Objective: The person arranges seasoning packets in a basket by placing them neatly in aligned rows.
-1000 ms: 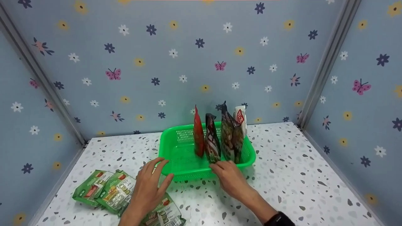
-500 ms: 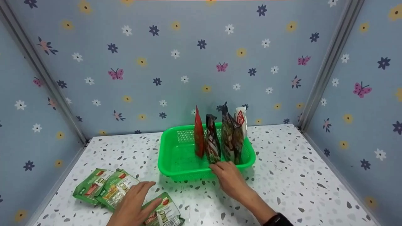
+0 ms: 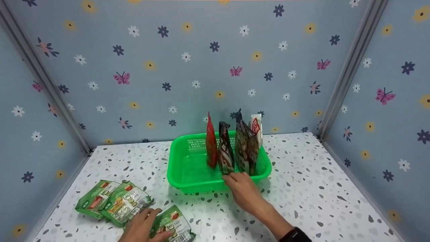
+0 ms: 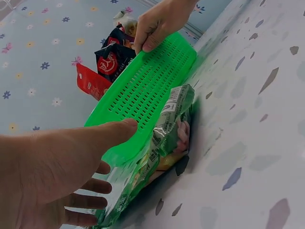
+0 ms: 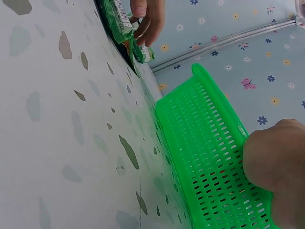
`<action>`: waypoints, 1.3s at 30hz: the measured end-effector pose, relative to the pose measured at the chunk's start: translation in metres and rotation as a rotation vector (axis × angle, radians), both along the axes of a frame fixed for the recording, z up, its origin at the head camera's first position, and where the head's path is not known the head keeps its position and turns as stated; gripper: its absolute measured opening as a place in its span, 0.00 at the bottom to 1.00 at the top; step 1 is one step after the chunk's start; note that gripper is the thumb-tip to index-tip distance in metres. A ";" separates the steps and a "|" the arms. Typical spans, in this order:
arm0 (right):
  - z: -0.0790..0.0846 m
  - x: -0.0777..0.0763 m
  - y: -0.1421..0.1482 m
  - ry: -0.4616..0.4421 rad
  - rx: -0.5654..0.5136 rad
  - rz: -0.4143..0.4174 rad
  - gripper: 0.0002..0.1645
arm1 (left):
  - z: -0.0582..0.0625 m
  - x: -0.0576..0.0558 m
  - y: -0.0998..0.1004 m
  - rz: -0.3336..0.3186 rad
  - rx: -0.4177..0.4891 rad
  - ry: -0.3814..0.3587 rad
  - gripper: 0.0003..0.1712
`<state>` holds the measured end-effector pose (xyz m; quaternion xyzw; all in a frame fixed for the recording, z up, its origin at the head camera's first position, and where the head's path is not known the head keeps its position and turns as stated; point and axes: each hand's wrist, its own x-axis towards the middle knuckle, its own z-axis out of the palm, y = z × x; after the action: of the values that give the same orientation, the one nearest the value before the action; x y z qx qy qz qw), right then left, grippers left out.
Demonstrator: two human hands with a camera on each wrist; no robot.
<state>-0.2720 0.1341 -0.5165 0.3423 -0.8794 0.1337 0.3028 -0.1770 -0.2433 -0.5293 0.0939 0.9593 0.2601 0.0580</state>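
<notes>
My left hand [image 3: 142, 226] is low over the green food packets, with its fingers apart and nothing held in the left wrist view. One green packet [image 3: 175, 224] lies just right of it; another green packet [image 3: 126, 203] overlaps a third green packet [image 3: 95, 199] to its left. My right hand [image 3: 243, 191] grips the front rim of the green plastic basket [image 3: 178, 164], thumb and fingers curled over it. Inside the basket stand a red pouch [image 3: 211, 146], a dark pouch [image 3: 225, 151], more dark pouches [image 3: 242, 144] and a white pack [image 3: 256, 127].
A speckled white tabletop [image 3: 302, 188] lies beneath everything. Flowered blue panels [image 3: 188, 74] rise at the back and both sides, joined by grey metal corner strips [image 3: 352, 67]. The basket stands close to the back panel.
My left hand has drawn back from beside the basket toward the near edge and come down among the green packets. The right hand stays on the basket rim.
</notes>
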 end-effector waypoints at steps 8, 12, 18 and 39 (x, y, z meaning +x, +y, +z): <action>0.001 0.000 0.000 0.006 -0.006 0.019 0.13 | -0.005 -0.005 0.001 0.079 -0.122 -0.115 0.57; 0.001 -0.001 0.000 0.011 -0.009 0.026 0.12 | -0.003 -0.008 0.000 0.114 -0.077 -0.154 0.60; 0.001 0.000 -0.001 -0.009 -0.005 0.017 0.12 | 0.001 -0.011 0.000 0.208 -0.032 -0.207 0.66; -0.001 0.000 0.000 0.024 0.005 -0.009 0.12 | 0.013 -0.014 0.004 0.200 0.300 -0.152 0.27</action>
<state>-0.2722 0.1345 -0.5180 0.3409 -0.8775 0.1259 0.3130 -0.1906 -0.2388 -0.5167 -0.0143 0.9072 0.4110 0.0892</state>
